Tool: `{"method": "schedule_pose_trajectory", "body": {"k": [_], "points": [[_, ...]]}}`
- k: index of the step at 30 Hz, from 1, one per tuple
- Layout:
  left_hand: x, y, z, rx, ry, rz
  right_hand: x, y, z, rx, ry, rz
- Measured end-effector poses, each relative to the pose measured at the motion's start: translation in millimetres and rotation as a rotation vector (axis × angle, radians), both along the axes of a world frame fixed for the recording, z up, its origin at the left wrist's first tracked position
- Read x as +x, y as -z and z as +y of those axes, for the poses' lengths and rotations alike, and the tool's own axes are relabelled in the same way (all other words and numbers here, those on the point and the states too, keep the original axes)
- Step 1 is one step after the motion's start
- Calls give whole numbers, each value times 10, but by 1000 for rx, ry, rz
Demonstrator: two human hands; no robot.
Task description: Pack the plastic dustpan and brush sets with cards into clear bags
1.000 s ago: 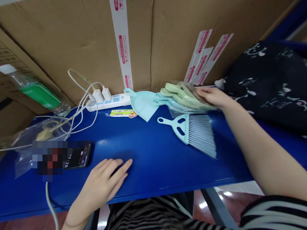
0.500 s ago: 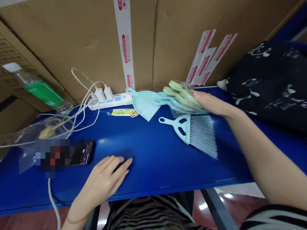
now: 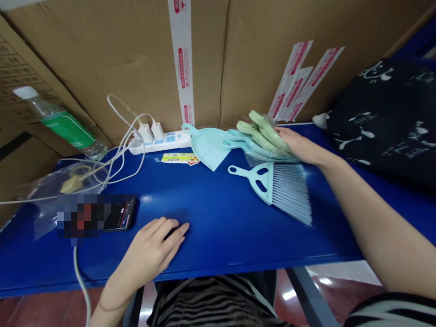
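My right hand (image 3: 301,146) lies flat, fingers stretched out, on a stack of pale green and light blue dustpans in clear bags (image 3: 262,138) at the back of the blue table (image 3: 218,227). Just in front of the stack lies a light blue hand brush (image 3: 275,186), bristles pointing right. A single light blue dustpan (image 3: 207,145) sits to the left of the stack. My left hand (image 3: 153,250) rests palm down near the table's front edge, fingers loosely spread, holding nothing.
A phone (image 3: 117,215) lies left of my left hand. Behind it are a power strip (image 3: 160,141) with white chargers and cables, a plastic bag (image 3: 68,186), a small printed label (image 3: 179,158) and a leaning bottle (image 3: 57,122). Cardboard boxes (image 3: 119,59) wall the back. A black patterned bag (image 3: 384,118) sits at right.
My right hand has slid slightly left over the dustpan stack, whose handles now tip up more. My left hand has stayed put. The view has shifted a little.
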State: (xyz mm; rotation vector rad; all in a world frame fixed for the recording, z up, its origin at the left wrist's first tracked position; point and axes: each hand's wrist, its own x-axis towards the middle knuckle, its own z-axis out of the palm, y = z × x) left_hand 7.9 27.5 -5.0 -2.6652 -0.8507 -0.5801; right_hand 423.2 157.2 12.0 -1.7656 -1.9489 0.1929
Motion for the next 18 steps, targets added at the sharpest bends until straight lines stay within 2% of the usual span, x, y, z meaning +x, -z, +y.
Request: {"method": "schedule_pose_trajectory", "body": {"k": [5, 10, 18], "points": [[-2, 11, 4, -11, -15, 8, -94, -105, -83, 30, 62, -27], [-1, 1, 12, -26, -21, 9, -191, -171, -144, 84, 13, -72], [-62, -92, 94, -65, -65, 56, -250, -154, -189, 117, -49, -127]]}}
